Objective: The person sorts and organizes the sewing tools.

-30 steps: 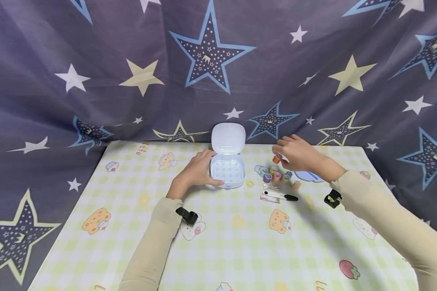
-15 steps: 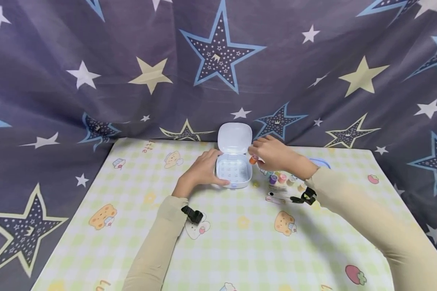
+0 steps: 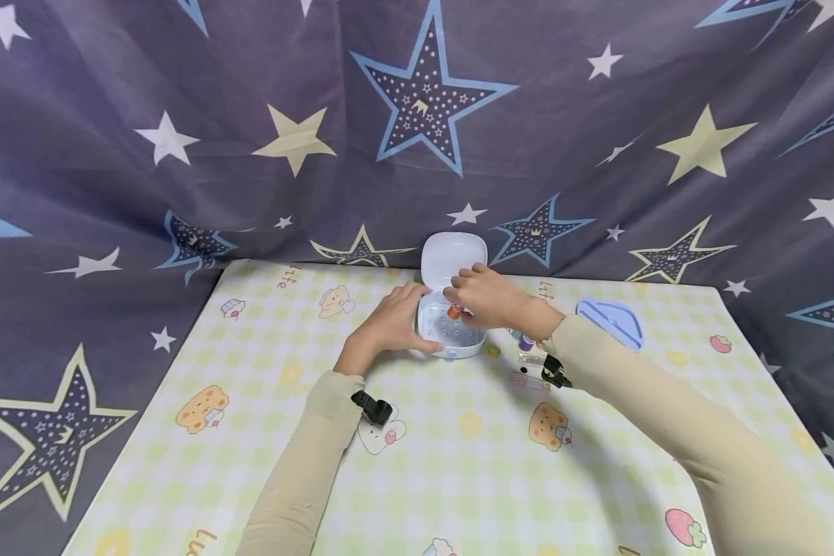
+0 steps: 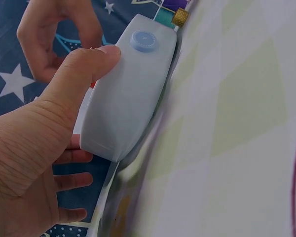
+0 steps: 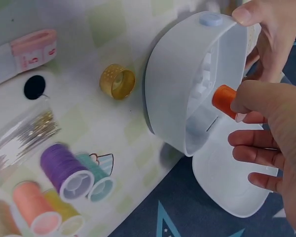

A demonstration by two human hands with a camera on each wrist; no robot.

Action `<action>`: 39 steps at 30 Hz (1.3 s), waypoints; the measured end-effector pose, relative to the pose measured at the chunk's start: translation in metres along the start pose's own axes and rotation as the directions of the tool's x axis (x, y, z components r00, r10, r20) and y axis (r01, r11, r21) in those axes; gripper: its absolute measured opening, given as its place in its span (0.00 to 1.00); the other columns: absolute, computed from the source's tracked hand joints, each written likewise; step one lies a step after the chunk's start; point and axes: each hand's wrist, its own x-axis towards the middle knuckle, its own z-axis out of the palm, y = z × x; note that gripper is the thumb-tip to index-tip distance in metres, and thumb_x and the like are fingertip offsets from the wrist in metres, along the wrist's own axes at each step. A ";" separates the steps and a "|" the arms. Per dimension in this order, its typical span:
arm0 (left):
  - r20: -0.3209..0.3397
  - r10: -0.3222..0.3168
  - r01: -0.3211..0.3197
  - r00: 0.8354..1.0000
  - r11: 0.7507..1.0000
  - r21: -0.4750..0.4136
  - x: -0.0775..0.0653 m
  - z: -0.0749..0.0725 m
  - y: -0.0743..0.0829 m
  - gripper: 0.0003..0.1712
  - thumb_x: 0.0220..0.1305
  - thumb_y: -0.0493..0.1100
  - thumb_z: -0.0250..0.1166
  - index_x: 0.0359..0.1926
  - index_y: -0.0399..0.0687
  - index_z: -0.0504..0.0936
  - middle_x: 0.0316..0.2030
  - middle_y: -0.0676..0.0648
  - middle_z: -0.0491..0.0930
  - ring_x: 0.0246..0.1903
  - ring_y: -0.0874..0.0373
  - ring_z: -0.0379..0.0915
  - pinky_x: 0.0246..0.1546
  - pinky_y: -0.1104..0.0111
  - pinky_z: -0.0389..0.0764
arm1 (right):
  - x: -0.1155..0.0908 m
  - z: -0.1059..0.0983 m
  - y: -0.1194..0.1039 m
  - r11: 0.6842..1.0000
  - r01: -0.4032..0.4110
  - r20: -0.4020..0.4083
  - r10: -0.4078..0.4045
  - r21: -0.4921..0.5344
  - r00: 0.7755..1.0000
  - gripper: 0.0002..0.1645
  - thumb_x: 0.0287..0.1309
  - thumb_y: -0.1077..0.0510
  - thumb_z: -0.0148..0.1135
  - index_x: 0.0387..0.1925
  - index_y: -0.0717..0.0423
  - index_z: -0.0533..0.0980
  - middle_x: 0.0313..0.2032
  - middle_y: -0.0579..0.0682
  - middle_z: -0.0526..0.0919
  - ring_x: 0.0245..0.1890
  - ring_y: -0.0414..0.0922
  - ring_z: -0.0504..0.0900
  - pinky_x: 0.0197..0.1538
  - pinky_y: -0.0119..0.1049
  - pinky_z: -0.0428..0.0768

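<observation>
orange thread winds round the small spool (image 5: 222, 98) that the right hand (image 5: 274, 123) pinches at the mouth of the open white box (image 5: 170, 84). the left hand (image 3: 389, 320) grips the box's side, thumb at the front. a gold thimble (image 5: 108, 81) sits just beside the box, then purple, teal, yellow and peach spools (image 5: 61, 163), needles (image 5: 29, 136), a tape measure (image 5: 33, 52); farther right lies a blue tray (image 3: 615, 320).

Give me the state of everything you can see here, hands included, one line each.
Box: open
Lid: tipped back
Orange spool: held at the box's mouth, not set down
Right hand: pinching the orange spool
Left hand: gripping the box's side
Purple spool: wound with thread
Gold thimble: on the table, apart from the box
Tape measure: folded
Blue insert: flat on the table
</observation>
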 end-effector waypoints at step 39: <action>0.021 0.006 -0.007 1.000 0.999 0.039 -0.001 0.000 0.001 0.62 0.43 0.68 0.80 0.72 0.45 0.63 0.67 0.46 0.67 0.67 0.47 0.64 0.70 0.50 0.65 | 0.036 0.025 -0.021 0.999 0.022 -0.007 -0.022 0.046 1.000 0.12 0.55 0.55 0.73 0.41 0.54 0.83 0.43 0.49 0.88 0.41 0.50 0.81 0.46 0.45 0.76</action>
